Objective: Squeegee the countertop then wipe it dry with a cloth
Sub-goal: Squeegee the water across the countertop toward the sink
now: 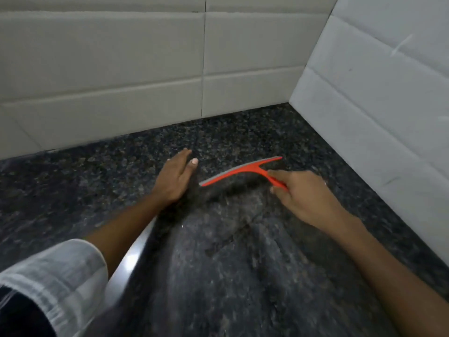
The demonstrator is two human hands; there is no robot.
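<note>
A red-orange squeegee (239,171) with a grey rubber blade lies across the dark speckled granite countertop (97,181), blade side facing the back wall. My right hand (303,193) grips its handle at the near right end. My left hand (173,177) rests flat on the counter just left of the blade's end, fingers together and holding nothing. The stone in front of the blade, toward me, looks duller and streaked. No cloth is in view.
White tiled walls (145,76) close the counter at the back, and another tiled wall (379,93) closes it on the right, forming a corner. The counter's shiny front edge (132,259) runs beside my left forearm. A rolled white sleeve (56,278) covers my left upper arm.
</note>
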